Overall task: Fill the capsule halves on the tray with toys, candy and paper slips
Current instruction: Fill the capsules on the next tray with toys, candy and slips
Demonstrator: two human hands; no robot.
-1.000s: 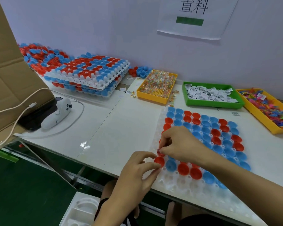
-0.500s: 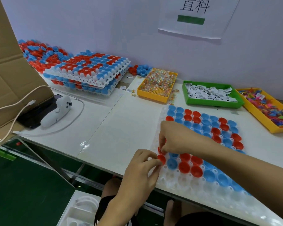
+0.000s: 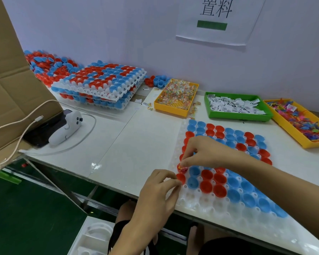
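Observation:
A white tray [image 3: 203, 203] lies near the table's front edge, holding several red and blue capsule halves [image 3: 219, 179]. My right hand [image 3: 204, 153] reaches over its left side, fingertips pinching a small candy [image 3: 183, 168] at a red half on the left edge. My left hand [image 3: 158, 188] is at the tray's front left corner, thumb and fingers curled around a red capsule half [image 3: 180, 178]. At the back stand a yellow bin of candy [image 3: 176, 97], a green bin of paper slips [image 3: 236, 105] and a yellow bin of toys [image 3: 302, 122].
Stacked trays of capsule halves [image 3: 99, 83] and a loose heap of halves [image 3: 48, 65] sit at the back left. A white controller [image 3: 66, 127] with cables lies left of centre beside a cardboard box [image 3: 11, 92]. A wall [image 3: 136, 34] bounds the table's rear.
My right hand has shifted slightly toward the tray's left edge, and a candy now shows at its fingertips over a red half. My left hand stays at the front left corner.

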